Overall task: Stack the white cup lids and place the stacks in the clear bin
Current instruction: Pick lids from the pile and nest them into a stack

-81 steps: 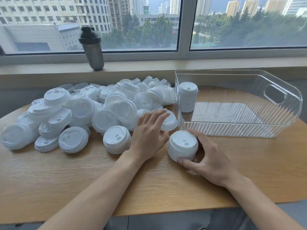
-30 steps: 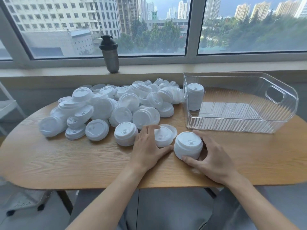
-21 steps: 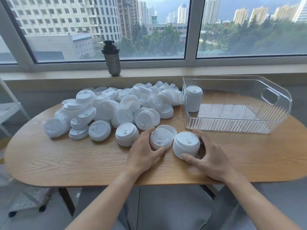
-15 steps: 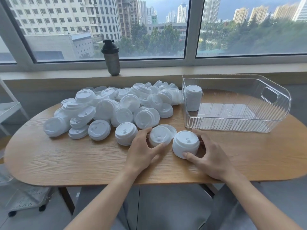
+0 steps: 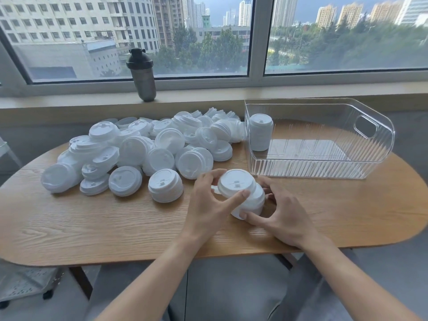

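While my left hand [image 5: 208, 205] has its fingers [image 5: 236, 196] curled around a white lid [image 5: 235, 181], thumb on the near rim and the other fingertips on the far rim, that lid sits tilted on top of the short lid stack [image 5: 251, 203] at the front of the surface [image 5: 115, 228]. So left is pinching the top lid by its edges. My right hand [image 5: 282, 216] cups the stack from the right side, thumb pressed against the bottom near edge and the other fingers wrapped behind it, mostly hidden by the stack, so I can't tell exactly how they lie back there.

Just left of the hands there's another short stack of lids [image 5: 165, 188] standing on its own, and beyond it the big loose pile of white cup lids [image 5: 143, 149] spreads over the left and middle of the wood-grain surface, some upright, some on their sides, some flipped.

Off to the right is the clear bin [image 5: 375, 163], ribbed walls, with a handle cutout at its right end. One tall finished stack [image 5: 260, 132] stands upright inside it, tucked in the back left corner. The bin is near my hands but not touching them.

Further back, a dark shaker bottle [image 5: 142, 76] stands on the windowsill [image 5: 69, 101], with city buildings and trees outside the window.
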Demonstrator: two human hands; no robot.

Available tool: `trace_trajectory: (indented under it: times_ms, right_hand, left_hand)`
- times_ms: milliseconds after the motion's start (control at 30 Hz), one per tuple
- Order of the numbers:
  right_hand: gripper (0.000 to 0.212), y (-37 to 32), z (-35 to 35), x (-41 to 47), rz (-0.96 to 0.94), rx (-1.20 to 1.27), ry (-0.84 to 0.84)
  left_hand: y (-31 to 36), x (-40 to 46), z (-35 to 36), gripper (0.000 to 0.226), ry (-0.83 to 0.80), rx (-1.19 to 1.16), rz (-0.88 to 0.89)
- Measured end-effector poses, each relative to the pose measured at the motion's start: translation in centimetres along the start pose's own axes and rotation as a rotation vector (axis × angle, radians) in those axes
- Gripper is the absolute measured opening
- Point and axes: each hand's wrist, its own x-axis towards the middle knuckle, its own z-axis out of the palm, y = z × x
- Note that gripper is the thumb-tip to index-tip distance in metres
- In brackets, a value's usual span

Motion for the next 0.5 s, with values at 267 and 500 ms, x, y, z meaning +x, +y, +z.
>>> trace_trajectory:
  times_ms: [267, 500]
  right_hand:
    - [0.059, 0.7, -0.2, -0.3, -0.015, 0.084, 0.026]
    - [0.049, 0.3, -0.1, -0.2, -0.019, 0.006, 0.049]
  left_hand:
    - [0.3, 0.0, 1.8, 0.071, -0.069, 0.007, 0.008]
    - [-0.5, -0.6, 1.8, 0.071, -0.102, 0.104, 0.014]
